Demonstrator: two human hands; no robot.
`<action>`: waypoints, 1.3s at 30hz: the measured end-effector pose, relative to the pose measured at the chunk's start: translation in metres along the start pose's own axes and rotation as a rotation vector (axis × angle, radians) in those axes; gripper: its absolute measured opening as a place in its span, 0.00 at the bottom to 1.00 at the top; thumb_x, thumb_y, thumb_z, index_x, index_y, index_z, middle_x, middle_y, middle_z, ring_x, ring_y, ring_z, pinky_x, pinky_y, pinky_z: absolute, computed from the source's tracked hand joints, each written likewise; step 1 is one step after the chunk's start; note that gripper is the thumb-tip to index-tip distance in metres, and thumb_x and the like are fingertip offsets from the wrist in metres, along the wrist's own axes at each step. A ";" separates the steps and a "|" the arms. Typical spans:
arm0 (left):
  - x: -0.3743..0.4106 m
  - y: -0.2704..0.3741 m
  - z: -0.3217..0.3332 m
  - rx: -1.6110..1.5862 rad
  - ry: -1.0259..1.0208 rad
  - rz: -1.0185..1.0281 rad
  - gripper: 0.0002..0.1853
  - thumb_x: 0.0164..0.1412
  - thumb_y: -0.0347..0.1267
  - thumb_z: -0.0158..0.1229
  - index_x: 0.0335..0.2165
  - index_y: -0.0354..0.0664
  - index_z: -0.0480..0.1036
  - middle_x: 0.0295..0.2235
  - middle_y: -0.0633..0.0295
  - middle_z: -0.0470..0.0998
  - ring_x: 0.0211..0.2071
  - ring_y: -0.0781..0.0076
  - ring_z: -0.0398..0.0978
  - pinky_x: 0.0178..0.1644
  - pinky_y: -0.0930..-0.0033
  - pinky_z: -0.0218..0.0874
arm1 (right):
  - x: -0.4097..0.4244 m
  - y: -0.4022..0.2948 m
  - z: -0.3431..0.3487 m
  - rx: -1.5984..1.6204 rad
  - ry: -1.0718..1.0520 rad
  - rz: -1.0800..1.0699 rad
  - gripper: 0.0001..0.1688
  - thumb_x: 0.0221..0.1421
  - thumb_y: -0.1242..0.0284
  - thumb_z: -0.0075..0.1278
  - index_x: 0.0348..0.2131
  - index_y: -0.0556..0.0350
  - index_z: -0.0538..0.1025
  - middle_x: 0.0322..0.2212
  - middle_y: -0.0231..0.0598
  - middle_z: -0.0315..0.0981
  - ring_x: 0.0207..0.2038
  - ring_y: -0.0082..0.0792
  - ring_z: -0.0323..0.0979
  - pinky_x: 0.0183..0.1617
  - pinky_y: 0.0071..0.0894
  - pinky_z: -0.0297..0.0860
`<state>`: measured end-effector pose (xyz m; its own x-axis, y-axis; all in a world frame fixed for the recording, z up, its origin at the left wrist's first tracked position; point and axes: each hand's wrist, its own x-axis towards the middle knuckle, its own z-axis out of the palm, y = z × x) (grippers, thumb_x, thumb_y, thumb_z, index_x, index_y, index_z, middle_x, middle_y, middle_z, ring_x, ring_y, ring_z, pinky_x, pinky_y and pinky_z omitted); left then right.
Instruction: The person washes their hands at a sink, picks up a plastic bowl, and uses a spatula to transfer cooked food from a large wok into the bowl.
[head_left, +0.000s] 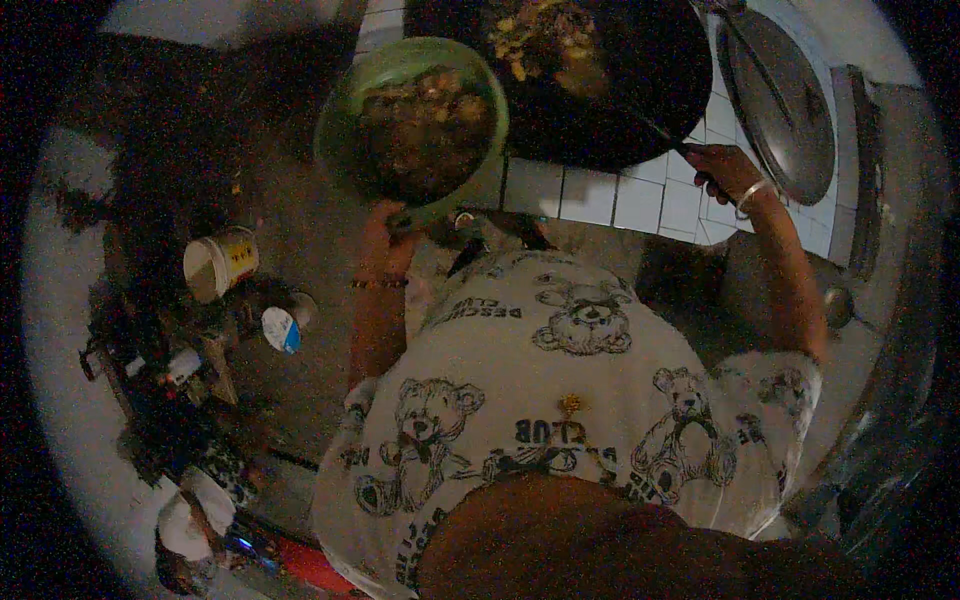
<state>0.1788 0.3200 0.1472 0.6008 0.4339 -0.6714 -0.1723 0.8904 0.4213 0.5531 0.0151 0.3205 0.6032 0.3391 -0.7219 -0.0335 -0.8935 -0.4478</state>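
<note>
My left hand (397, 229) grips the near rim of a round green bowl (339, 154), whose fingers are partly hidden beneath it. Inside the bowl lies a heap of brownish cooked food (431, 124), too dim to name. The bowl is beside the near left of a large dark wok (637, 90). Yellowish pieces of food (547, 45) sit at the wok's far side. My right hand (724, 176) is closed around the handle of a cooking utensil (660, 131) that reaches into the wok; its head cannot be made out.
White tiles (637, 199) surround the wok. A round metal lid (787, 112) leans at the right. On the left are a pale bucket (221, 262), a blue-and-white container (281, 330) and dim clutter (172, 367). A rounded metal object (838, 306) stands near my right arm.
</note>
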 end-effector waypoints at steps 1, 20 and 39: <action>0.000 0.004 -0.007 -0.005 0.006 0.012 0.05 0.47 0.28 0.55 0.25 0.41 0.67 0.27 0.61 0.69 0.30 0.65 0.68 0.33 0.63 0.63 | 0.004 -0.002 -0.002 -0.107 -0.050 0.042 0.20 0.50 0.62 0.49 0.40 0.56 0.73 0.18 0.33 0.68 0.12 0.17 0.57 0.12 0.17 0.52; -0.065 0.017 0.012 -0.160 0.193 0.060 0.04 0.45 0.23 0.54 0.24 0.36 0.68 0.28 0.57 0.72 0.30 0.63 0.69 0.36 0.65 0.64 | 0.220 -0.001 0.122 0.693 -0.337 -0.212 0.19 0.52 0.59 0.48 0.40 0.50 0.74 0.24 0.40 0.72 0.25 0.31 0.69 0.28 0.34 0.67; -0.016 0.060 0.064 0.189 0.059 0.029 0.10 0.49 0.24 0.54 0.34 0.40 0.68 0.29 0.58 0.72 0.27 0.67 0.69 0.32 0.67 0.63 | 0.140 0.016 0.051 0.330 0.236 -0.458 0.21 0.50 0.65 0.51 0.44 0.50 0.72 0.24 0.30 0.73 0.20 0.17 0.65 0.22 0.17 0.61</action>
<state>0.2086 0.3576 0.2225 0.5504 0.4710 -0.6893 -0.0357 0.8382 0.5442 0.5966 0.0631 0.1849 0.7739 0.5592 -0.2972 0.0491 -0.5209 -0.8522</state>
